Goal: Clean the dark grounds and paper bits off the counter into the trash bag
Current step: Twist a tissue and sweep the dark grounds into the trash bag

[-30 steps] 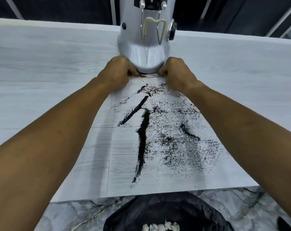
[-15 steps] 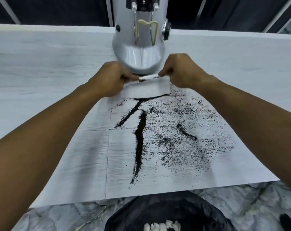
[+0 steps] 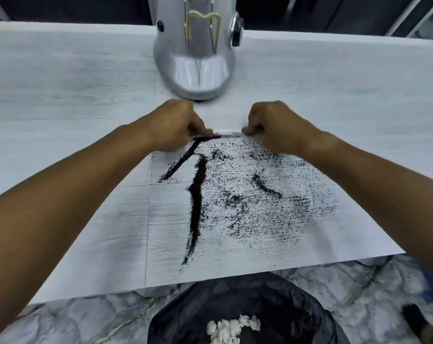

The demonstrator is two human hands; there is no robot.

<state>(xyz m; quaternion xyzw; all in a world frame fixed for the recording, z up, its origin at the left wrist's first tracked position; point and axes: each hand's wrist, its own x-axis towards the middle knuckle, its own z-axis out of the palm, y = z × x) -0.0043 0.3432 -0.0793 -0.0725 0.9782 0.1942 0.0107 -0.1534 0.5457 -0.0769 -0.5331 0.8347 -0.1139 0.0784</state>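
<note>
Here the grounds [image 3: 198, 194] lie loose and light on the counter [image 3: 61, 83], near its edge above the trash bag [image 3: 235, 294]. Both the left hand [image 3: 178, 127] and right hand [image 3: 272, 125] pinch a thin white paper strip [image 3: 229, 133]; being soft, it probably scrapes best held at both ends.

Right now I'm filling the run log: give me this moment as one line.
hands: left hand and right hand pinch white strip | grounds: spread on counter | trash bag: below counter edge

A silver machine [image 3: 195, 58] with a side dial [image 3: 236, 29] stands above a marbled floor [image 3: 86, 319].
</note>
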